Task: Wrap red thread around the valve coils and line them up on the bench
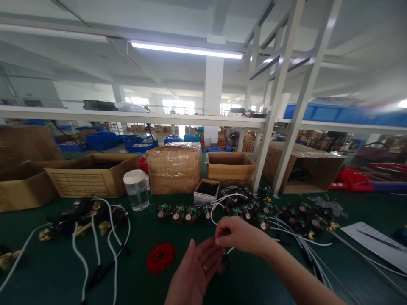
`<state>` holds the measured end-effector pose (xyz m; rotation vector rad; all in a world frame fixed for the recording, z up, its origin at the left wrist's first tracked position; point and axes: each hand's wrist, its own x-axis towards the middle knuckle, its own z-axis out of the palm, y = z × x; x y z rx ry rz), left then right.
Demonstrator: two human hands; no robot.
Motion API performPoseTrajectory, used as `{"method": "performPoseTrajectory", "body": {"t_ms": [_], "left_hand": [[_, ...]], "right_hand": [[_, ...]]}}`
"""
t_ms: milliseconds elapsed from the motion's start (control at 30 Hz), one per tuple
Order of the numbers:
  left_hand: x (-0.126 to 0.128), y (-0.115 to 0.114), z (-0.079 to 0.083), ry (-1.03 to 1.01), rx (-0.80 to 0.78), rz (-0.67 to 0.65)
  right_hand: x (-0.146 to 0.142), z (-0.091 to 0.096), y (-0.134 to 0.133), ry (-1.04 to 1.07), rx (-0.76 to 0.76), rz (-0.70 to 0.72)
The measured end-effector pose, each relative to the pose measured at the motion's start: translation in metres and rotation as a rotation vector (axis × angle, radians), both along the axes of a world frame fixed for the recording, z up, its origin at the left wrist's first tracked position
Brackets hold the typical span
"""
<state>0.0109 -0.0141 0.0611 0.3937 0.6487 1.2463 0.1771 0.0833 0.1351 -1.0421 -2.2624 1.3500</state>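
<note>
My left hand (197, 271) is palm up over the green table, its thumb apart and fingers stretched out, a ring on one finger. Just above its fingertips, my right hand (240, 237) is closed in a pinch; whatever it may hold is too small to make out. A small circuit-board assembly (224, 263) with a white wire lies behind the left hand, mostly hidden. To the left is a loose pile of thin red pieces (161, 258), blurred. Beyond the hands, several green circuit-board assemblies (191, 214) stand in a row.
Black parts with brass fittings and white cables (76, 218) lie at left. A clear jar with a white lid (136, 190) stands near cardboard boxes (173, 169). A small box of black parts (206, 192), metal shelf posts (280, 106) and a paper sheet (375, 245) are also around.
</note>
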Motion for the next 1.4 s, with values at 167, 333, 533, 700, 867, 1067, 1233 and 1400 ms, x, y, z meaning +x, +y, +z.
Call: {"method": "performPoseTrajectory", "body": {"t_ms": [167, 333, 533, 700, 867, 1067, 1233, 1400], "left_hand": [[-0.001, 0.006, 0.012, 0.522, -0.008, 0.188], [-0.001, 0.006, 0.04, 0.748, 0.078, 0.161], [-0.009, 0.011, 0.061, 0.967, 0.161, 0.109], [-0.011, 0.015, 0.063, 1.088, 0.242, 0.038], [-0.009, 0.015, 0.065, 1.099, 0.254, -0.02], [-0.011, 0.019, 0.069, 1.084, 0.262, 0.009], [-0.012, 0.02, 0.077, 1.08, 0.276, 0.024], [-0.011, 0.02, 0.084, 1.088, 0.264, 0.034]], "right_hand": [[0.004, 0.003, 0.0, -0.009, 0.02, 0.002], [0.006, 0.004, 0.001, 0.002, 0.012, -0.005], [0.012, 0.001, 0.005, 0.01, 0.013, -0.036], [0.016, -0.002, 0.007, 0.002, 0.008, -0.042], [0.019, -0.004, 0.009, 0.007, 0.025, -0.035], [0.023, -0.006, 0.01, 0.034, 0.048, -0.059], [0.026, -0.009, 0.008, 0.085, 0.029, -0.078], [0.024, -0.02, 0.005, 0.215, -0.044, -0.042]]}}
